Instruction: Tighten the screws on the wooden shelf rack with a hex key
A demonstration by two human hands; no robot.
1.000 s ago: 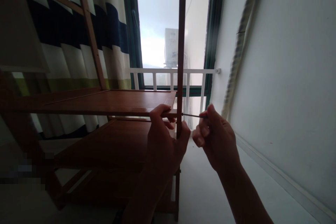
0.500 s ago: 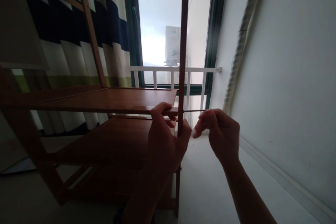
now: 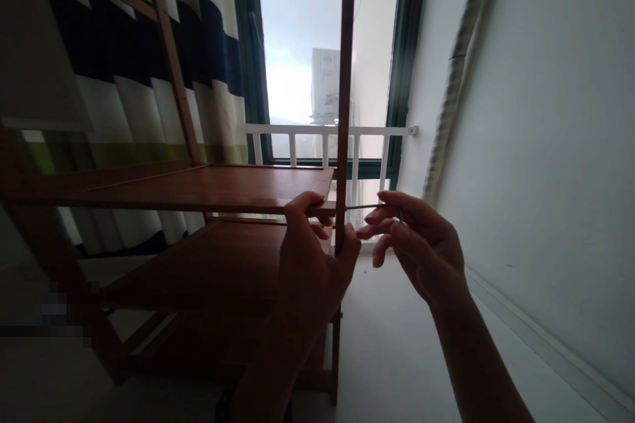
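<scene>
My left hand (image 3: pixel 315 261) is closed around the joint of a brown wooden shelf rack, its fingers over the front end of the upper shelf board (image 3: pixel 238 186) and its thumb against the upright post (image 3: pixel 346 79). To the right, my right hand (image 3: pixel 431 241) holds a thin metal hex key (image 3: pixel 366 207) between its fingers. The key's long arm runs level to the post's outer side, at shelf height; its bent short end shows among my fingers. The bolt head at the key's tip is too small to make out. A second shelf board (image 3: pixel 218 254) lies below.
Behind the rack are a window with a green frame (image 3: pixel 414 33), a white railing (image 3: pixel 292 129) and a striped curtain (image 3: pixel 218 33). A white wall (image 3: pixel 555 119) with a wrapped pipe (image 3: pixel 449 99) stands at the right, above a pale floor (image 3: pixel 387 344).
My right hand has shifted slightly right and regripped the hex key; its fingers are more spread and the key's bent end now shows. My left hand stays on the rack.
</scene>
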